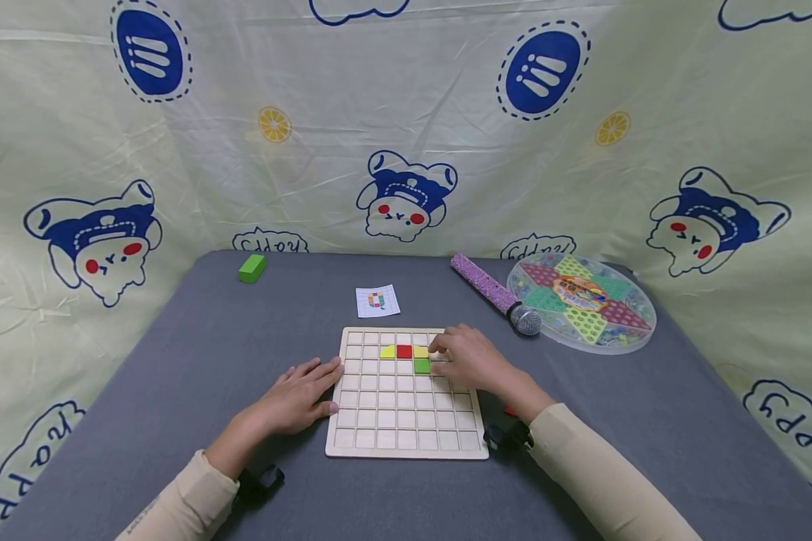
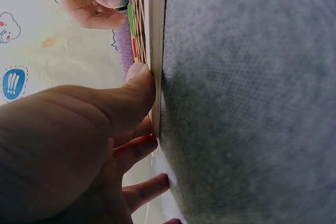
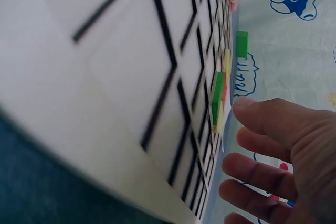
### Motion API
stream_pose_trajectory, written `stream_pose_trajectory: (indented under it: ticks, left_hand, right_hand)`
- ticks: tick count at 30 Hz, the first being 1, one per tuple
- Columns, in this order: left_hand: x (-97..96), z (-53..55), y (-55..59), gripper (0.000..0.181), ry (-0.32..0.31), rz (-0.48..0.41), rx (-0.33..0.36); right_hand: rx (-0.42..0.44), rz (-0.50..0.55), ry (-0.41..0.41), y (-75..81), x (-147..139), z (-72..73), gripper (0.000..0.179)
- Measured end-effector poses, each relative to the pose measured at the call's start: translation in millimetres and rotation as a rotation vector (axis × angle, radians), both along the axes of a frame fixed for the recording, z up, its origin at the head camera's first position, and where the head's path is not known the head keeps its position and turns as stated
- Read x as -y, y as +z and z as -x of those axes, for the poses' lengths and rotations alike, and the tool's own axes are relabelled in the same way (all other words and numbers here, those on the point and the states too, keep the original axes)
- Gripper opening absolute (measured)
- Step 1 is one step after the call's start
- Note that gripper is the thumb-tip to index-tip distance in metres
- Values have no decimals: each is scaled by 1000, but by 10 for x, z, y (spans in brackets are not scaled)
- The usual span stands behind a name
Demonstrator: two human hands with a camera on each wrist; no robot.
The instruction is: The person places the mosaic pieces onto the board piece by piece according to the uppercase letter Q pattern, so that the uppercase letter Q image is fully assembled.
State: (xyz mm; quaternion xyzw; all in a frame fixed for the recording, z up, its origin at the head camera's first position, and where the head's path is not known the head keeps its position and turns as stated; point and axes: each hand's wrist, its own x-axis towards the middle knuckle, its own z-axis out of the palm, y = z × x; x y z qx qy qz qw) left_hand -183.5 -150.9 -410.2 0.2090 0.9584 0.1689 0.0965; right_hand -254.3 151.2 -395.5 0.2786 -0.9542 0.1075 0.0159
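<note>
A pale wooden grid board (image 1: 386, 439) lies flat on the table. Along one of its upper rows sit a yellow piece (image 1: 387, 352), a red square tile (image 1: 404, 352) and a second yellow piece (image 1: 420, 352). Directly below the latter is a green tile (image 1: 422, 366). My left hand (image 1: 302, 396) rests at the board's left edge, its thumb and fingertips against the side in the left wrist view. Over the upper right squares hovers my right hand (image 1: 470, 357), just beside the green tile. In the right wrist view its loosely bent fingers (image 3: 257, 169) hold nothing.
Behind the board lies a small white card (image 1: 377, 301) with a coloured pattern. A purple glittery microphone (image 1: 490, 289) and a round clear case (image 1: 585, 304) with a star pattern are at the back right. A green block (image 1: 252, 268) stands at the back left.
</note>
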Motion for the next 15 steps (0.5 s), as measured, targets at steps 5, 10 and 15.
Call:
stream_pose_trajectory:
  ticks: [5,10,15]
  left_hand:
    - [-9,10,-4,62,3,4,-1]
    - [-2,8,-17,62,7,-3,9]
    - [-5,11,-19,62,8,-5,10]
  right_hand:
    - [-5,11,-10,14,-28,-24,26]
    - [-7,-25,2,-35,1,7,28]
    - [-7,-63,-12,-59,31,43,31]
